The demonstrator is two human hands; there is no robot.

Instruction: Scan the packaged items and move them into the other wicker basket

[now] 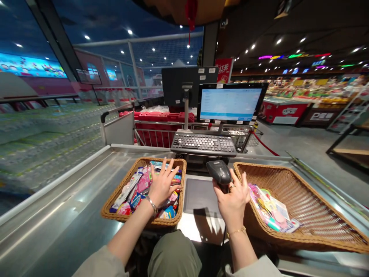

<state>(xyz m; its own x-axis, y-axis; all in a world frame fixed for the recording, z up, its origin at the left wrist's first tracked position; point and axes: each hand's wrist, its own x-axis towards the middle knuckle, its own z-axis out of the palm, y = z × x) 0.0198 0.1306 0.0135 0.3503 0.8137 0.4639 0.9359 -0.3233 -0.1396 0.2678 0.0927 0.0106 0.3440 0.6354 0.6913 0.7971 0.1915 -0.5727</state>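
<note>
My left hand [163, 182] is spread with fingers apart over the left wicker basket [108, 207], which is filled with colourful packaged goods [137, 188]. Whether its fingertips touch the packages I cannot tell. In my right hand [233, 198] is a black barcode scanner [219, 172], its head tilted up and to the left, with its handle mostly hidden by my fingers. Just right of that hand stands a larger wicker basket [314, 207]. A small pile of packaged items [272, 209] lies at its near left end.
Behind the baskets stand a keyboard [204, 143] and a lit monitor [230, 103]. A flat grey pad [201, 196] lies between the baskets. The metal counter [72, 219] has a raised rim. Beyond it are shopping carts [155, 130] and stacked bottles [57, 142].
</note>
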